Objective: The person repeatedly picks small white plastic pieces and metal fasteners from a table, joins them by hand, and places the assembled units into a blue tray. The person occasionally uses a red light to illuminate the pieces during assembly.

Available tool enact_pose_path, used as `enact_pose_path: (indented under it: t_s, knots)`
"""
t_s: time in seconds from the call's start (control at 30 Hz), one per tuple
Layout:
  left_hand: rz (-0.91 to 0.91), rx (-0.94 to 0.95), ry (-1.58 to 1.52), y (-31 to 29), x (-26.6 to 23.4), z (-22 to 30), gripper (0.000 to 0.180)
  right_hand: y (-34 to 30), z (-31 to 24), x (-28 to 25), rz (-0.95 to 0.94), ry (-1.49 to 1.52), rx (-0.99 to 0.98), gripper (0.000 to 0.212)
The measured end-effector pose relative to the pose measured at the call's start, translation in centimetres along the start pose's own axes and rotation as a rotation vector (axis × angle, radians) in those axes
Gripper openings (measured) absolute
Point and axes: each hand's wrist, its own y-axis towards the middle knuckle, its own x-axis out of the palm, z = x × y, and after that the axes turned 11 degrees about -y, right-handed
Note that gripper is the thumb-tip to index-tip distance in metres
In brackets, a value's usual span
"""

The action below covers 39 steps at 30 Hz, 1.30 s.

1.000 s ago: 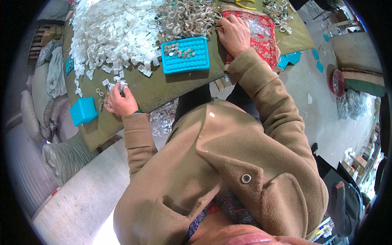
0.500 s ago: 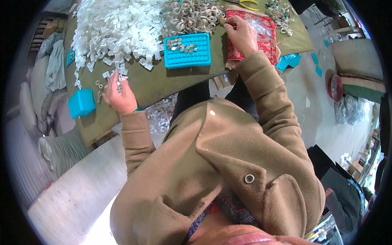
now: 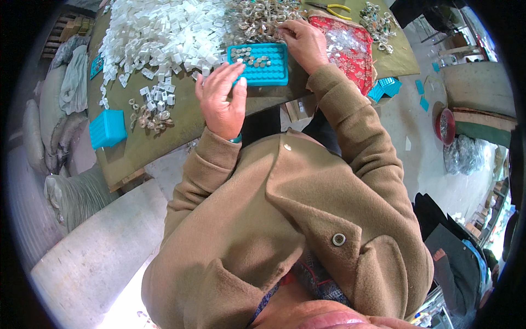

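A turquoise tray (image 3: 263, 77) with rows of small round hollows lies at the table's near edge. Several small silvery discs (image 3: 249, 57) sit toward its far side. My left hand (image 3: 222, 104) is at the tray's left edge, fingers stretched out and thumb apart, with nothing visible in it. Beyond the tray's right corner, my right hand (image 3: 308, 46) has its fingers bent together at the edge of a heap of shiny, clear-and-metallic small pieces (image 3: 257, 22). What its fingertips hold, if anything, is too small to make out.
White plastic pieces (image 3: 164, 38) form a large heap at left. Near them are loose pieces (image 3: 156, 118) and a turquoise stack of trays (image 3: 108, 129). A red patterned cloth (image 3: 350, 52) with clear bits, yellow-handled pliers (image 3: 335, 9) and another small heap (image 3: 378, 24) lie at right.
My left hand has moved right, from the loose white pieces to the tray. My right hand has moved left, off the red cloth, to the edge of the shiny heap.
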Motion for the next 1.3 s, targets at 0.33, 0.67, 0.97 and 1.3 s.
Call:
enact_pose_path:
  t_s: [0.33, 0.67, 0.97, 1.3]
  knots:
    - [-0.035, -0.416, -0.698, 0.6, 0.9, 0.6, 0.022, 0.0, 2.5, -0.6, 0.025, 0.781, 0.455, 0.014]
    - [-0.190, -0.977, -1.154, 2.6, 3.2, 1.3, 0.026, 1.0, 1.2, -2.7, -0.141, 0.153, 0.104, 0.015]
    - [-0.241, -0.958, -1.100, 2.8, 2.8, 0.4, 0.027, 7.4, -0.2, -3.0, 0.060, 0.165, 0.113, 0.018]
    - [-0.113, -1.003, -1.244, 3.4, 1.5, -1.3, 0.025, 8.6, -1.7, -2.7, 0.081, 0.561, 0.201, 0.013]
